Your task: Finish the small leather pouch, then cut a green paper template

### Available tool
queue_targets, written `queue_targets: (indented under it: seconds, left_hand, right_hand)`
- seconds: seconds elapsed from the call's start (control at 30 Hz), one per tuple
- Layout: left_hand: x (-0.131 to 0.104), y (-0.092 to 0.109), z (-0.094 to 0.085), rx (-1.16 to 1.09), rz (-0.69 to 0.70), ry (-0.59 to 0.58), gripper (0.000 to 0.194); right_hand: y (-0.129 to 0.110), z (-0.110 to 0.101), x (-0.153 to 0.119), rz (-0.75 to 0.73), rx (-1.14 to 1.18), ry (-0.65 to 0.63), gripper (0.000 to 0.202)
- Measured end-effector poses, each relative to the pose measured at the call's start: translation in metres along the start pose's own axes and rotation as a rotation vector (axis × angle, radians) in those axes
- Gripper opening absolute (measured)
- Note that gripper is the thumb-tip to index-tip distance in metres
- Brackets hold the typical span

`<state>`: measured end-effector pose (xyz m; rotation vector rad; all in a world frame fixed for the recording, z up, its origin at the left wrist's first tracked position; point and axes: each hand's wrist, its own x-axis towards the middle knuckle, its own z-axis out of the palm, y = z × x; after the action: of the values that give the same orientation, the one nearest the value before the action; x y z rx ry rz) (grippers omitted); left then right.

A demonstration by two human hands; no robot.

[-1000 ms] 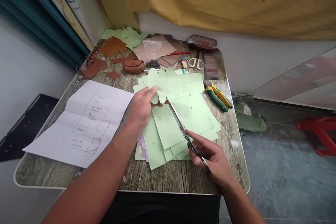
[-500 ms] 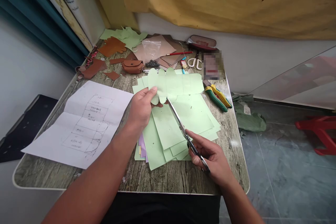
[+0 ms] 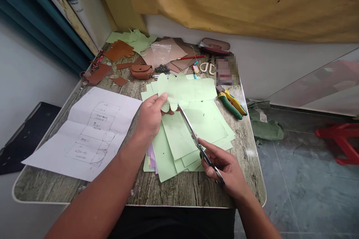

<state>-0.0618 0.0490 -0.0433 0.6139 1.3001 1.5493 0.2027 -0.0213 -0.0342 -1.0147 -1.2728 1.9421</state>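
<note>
Between the thumb and fingers of my left hand (image 3: pixel 150 115) is a light green paper cutout (image 3: pixel 193 89) with rounded lobes at its left end and faint fold lines across it. My right hand (image 3: pixel 223 168) grips a pair of scissors (image 3: pixel 193 132), blades pointing up and left. The scissor tips touch the cutout's lower edge, just right of the lobes. Beneath both hands lies a stack of green paper sheets (image 3: pixel 193 134), with purple and yellow edges showing at its lower left.
A white sheet with a drawn pattern (image 3: pixel 92 130) covers the table's left side. Pliers (image 3: pixel 231 102) lie at the right edge. Behind are a small brown leather pouch (image 3: pixel 141 71), leather scraps (image 3: pixel 119 50), a red pencil (image 3: pixel 191 57) and white-handled scissors (image 3: pixel 204 67).
The view has shifted very slightly. My hands, the cutout and the scissors keep practically the same position.
</note>
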Motion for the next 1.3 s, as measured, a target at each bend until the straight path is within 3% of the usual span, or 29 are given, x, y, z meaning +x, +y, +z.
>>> queue_targets:
  seconds: [1.3]
  left_hand:
    - [-0.003, 0.0013, 0.0041, 0.031, 0.005, 0.014, 0.031]
  right_hand:
    - [-0.0016, 0.0012, 0.0012, -0.01, -0.025, 0.007, 0.068]
